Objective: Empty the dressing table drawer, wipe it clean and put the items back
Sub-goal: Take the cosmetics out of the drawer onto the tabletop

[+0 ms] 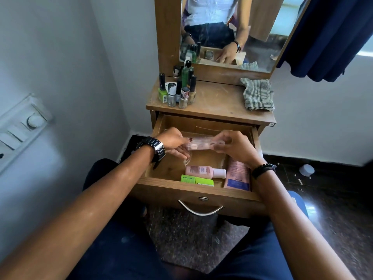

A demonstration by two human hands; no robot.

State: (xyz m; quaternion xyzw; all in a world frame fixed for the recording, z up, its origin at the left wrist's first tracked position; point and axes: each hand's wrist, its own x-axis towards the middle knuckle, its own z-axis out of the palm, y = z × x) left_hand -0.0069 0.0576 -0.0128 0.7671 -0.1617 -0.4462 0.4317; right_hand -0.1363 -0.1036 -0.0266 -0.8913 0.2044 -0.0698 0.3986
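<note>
Drawer [167, 183] open, wooden; left hand [173, 143] and right hand [235, 147] both pinch a clear case [201, 143].

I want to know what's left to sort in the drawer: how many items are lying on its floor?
3 visible: a pink bottle in the middle, a green tube against the front wall, and a pink-and-purple tube on the right. The hands may hide more behind.

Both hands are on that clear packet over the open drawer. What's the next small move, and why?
Probably lower the clear packet, held by the left hand and right hand, into the bare back of the drawer. The pink bottle, green tube and pink tube already fill the front.
</note>
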